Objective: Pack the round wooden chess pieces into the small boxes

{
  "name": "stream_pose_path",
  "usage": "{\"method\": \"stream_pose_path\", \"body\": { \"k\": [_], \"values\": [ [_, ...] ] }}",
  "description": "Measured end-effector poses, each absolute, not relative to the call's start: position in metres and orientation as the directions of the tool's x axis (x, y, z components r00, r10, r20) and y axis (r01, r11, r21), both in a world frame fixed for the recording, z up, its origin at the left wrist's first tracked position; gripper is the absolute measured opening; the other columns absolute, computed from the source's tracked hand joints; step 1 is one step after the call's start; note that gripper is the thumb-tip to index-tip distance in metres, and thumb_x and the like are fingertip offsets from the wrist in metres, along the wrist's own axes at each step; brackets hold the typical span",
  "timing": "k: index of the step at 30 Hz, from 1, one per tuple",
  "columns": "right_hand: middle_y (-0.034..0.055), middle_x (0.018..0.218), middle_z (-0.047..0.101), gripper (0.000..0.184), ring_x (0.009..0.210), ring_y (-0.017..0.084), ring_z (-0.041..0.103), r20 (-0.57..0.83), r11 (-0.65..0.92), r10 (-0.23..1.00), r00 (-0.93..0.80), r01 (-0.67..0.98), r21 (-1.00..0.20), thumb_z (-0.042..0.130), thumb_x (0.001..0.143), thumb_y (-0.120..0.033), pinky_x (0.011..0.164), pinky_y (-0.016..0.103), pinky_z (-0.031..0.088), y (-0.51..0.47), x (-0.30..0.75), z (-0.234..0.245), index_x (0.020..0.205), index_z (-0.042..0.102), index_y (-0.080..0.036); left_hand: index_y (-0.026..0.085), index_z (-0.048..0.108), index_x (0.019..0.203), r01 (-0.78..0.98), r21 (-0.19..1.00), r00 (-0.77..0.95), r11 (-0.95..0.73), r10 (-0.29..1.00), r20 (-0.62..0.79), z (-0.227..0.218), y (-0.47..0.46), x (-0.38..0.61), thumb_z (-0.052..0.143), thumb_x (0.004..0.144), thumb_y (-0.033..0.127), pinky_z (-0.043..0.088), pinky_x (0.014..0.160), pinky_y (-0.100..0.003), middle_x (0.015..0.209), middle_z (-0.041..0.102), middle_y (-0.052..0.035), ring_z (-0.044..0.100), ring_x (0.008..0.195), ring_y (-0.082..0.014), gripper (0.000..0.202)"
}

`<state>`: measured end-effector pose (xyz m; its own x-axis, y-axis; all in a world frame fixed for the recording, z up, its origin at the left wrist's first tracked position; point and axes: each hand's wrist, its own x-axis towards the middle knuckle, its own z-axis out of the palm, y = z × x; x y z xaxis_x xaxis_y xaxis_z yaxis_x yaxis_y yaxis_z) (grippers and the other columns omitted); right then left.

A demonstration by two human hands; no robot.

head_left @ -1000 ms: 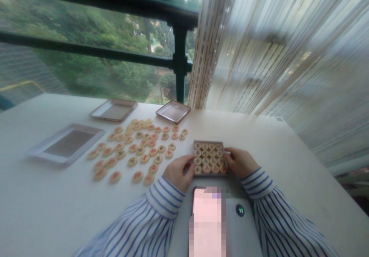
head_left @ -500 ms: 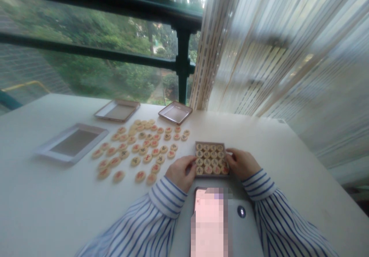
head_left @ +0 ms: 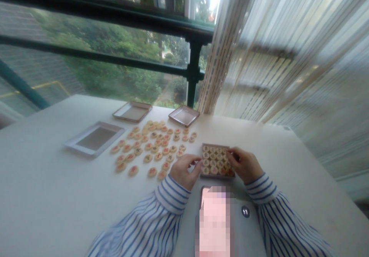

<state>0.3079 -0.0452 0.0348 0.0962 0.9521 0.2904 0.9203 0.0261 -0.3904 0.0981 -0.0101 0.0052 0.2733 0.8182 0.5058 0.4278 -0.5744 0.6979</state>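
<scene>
A small shallow box (head_left: pixel 218 176) holds rows of round wooden Chinese chess pieces (head_left: pixel 213 162) marked in black and red. My left hand (head_left: pixel 184 170) is at its left wall, thumb and forefinger curled against the edge. Over the right rim reaches my right hand (head_left: pixel 246 165), its bent fingertips at the right-hand column of pieces. Whatever those fingertips pinch is hidden. Many loose Chinese chess pieces (head_left: pixel 158 156) lie scattered on the white table (head_left: pixel 115 211), left of the box and beyond my left hand.
A white tray or lid (head_left: pixel 72 145) lies at the left. Two brown-edged trays (head_left: pixel 117 115) (head_left: pixel 184 125) sit toward the back. A phone (head_left: pixel 215 226) rests in front of the box, beside a pale device with a round display (head_left: pixel 245 211). Behind are a green railing (head_left: pixel 193 68) and string curtain (head_left: pixel 219 57).
The view has turned a little left, so everything sits farther right. My right hand's fingertips have moved from the box's right wall in over the pieces. My left hand stays at the left wall.
</scene>
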Motion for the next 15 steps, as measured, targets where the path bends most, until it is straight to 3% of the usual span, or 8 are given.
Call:
{"method": "stream_pose_path", "body": {
  "k": [6,15],
  "values": [
    [0.001,0.067,0.061,0.019,0.06,0.013,0.054,0.286,0.155,0.958,-0.035,0.899,-0.409,0.046,0.079,-0.029,0.059,0.022,0.038,-0.041,0.288,0.046,0.083,0.061,-0.019,0.017,0.062,0.077,0.415,0.692,0.246,-0.591,0.805,0.54,0.015,-0.015,0.079,0.053,0.073,0.022,0.047,0.056,-0.023,0.069,0.064,-0.0018,0.059,0.062,-0.0117,0.011],
    [-0.0006,0.065,0.059,0.012,0.06,0.01,0.05,0.233,0.352,0.929,-0.286,0.878,-0.324,0.047,0.077,-0.022,0.058,0.021,0.035,-0.035,0.243,0.073,0.076,0.058,-0.019,0.017,0.061,0.081,0.509,0.634,0.222,-0.582,0.8,0.557,0.026,-0.025,0.031,0.054,0.074,0.024,0.05,0.064,-0.026,0.075,0.065,-0.0033,0.059,0.065,-0.0124,0.012]
  ]
}}
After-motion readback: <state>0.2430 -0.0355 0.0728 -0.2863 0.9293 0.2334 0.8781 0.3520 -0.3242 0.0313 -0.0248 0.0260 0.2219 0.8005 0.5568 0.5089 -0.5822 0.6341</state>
